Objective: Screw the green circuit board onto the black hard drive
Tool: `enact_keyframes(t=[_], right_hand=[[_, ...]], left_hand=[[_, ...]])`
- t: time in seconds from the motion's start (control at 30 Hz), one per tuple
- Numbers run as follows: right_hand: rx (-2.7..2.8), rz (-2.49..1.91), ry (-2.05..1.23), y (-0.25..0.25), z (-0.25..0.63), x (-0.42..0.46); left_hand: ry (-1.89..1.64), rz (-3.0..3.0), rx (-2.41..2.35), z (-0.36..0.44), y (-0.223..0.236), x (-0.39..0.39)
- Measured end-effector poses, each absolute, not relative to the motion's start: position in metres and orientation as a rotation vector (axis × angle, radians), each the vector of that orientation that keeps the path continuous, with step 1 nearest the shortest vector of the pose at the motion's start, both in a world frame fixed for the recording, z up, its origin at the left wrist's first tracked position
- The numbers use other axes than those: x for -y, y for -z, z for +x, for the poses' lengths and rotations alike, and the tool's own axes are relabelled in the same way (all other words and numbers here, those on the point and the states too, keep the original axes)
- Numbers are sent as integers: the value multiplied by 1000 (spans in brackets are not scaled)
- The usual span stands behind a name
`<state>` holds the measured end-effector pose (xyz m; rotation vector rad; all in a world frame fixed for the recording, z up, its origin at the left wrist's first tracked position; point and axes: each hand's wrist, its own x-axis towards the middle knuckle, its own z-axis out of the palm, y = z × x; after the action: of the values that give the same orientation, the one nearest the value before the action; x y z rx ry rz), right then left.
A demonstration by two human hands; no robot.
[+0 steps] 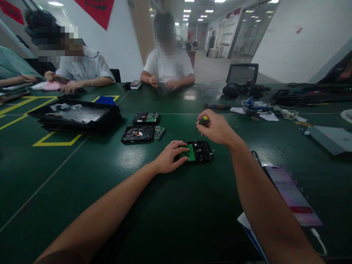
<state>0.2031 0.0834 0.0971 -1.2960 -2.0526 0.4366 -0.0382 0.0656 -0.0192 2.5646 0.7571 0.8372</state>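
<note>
A black hard drive [204, 151] with a green circuit board [190, 153] lies flat on the table. My left hand [172, 156] rests over its left end, fingers spread and touching the board. Just above the drive's right side, my right hand [216, 126] is closed around a screwdriver [204, 120] with a yellow and dark green handle. The screwdriver's tip is too dim to make out. Small screws [213, 150] appear at the drive's right edge. Farther left lie two more hard drives, one nearer [137, 134] and one behind it [145, 117], beside a loose circuit board [159, 132].
Black stacked trays [77, 113] stand at the left. To the right are a phone [293, 194] with a cable, a metal box [330, 137], a bowl of blue items [254, 106] and another tool [217, 106]. Co-workers sit across the green table [132, 209].
</note>
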Motion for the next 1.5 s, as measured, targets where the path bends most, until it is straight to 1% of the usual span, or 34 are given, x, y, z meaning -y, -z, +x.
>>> enact_keyframes(t=[0.23, 0.7, 1.5], right_hand=[[2060, -1317, -220, -99, 196, -84], [2141, -1283, -241, -89, 195, -88], [2135, -1345, -233, -91, 198, -88]], left_hand=[[-841, 2536, -763, -39, 18, -65], [-834, 2530, -751, -39, 19, -65], [-824, 2513, -757, -40, 19, -65]])
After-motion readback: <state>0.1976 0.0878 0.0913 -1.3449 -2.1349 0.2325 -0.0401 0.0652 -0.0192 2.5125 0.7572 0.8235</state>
